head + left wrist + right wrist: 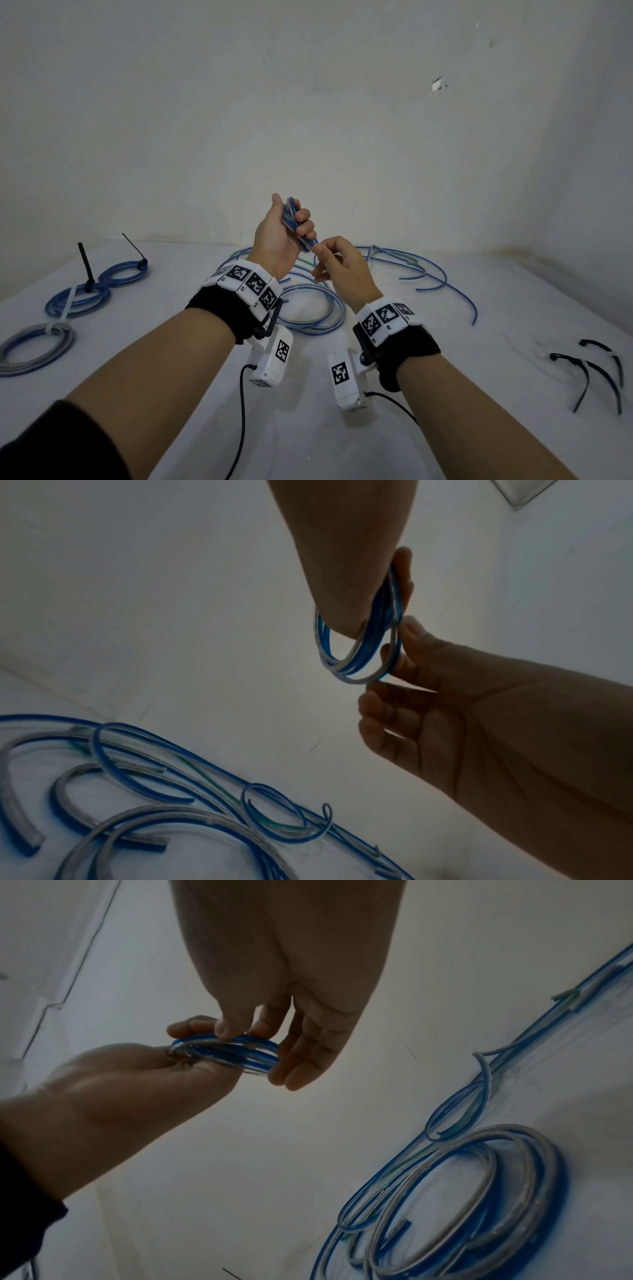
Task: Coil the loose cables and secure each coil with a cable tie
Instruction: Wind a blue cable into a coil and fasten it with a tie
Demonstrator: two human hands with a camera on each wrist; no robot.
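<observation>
A small coil of blue and clear cable (308, 240) is held up above the table, edge-on to the head camera. My left hand (291, 211) grips its upper part, thumb on one side and curled fingers on the other. My right hand (320, 253) pinches the coil's lower edge between thumb and forefinger. In the left wrist view the coil (342, 666) hangs below the left hand (380, 588), with the right hand (399, 639) pinching its right side. The right wrist view shows the right hand (246, 1034) with its thumb on the coil (246, 1056), which lies across the left hand (192, 1042).
Loose blue, clear and green cables (308, 308) sprawl on the white table (479, 359) behind my hands and out to the right (428, 274). Three tied coils (77, 301) lie at the left. Several black cable ties (596, 373) lie at the right. A wall stands close behind.
</observation>
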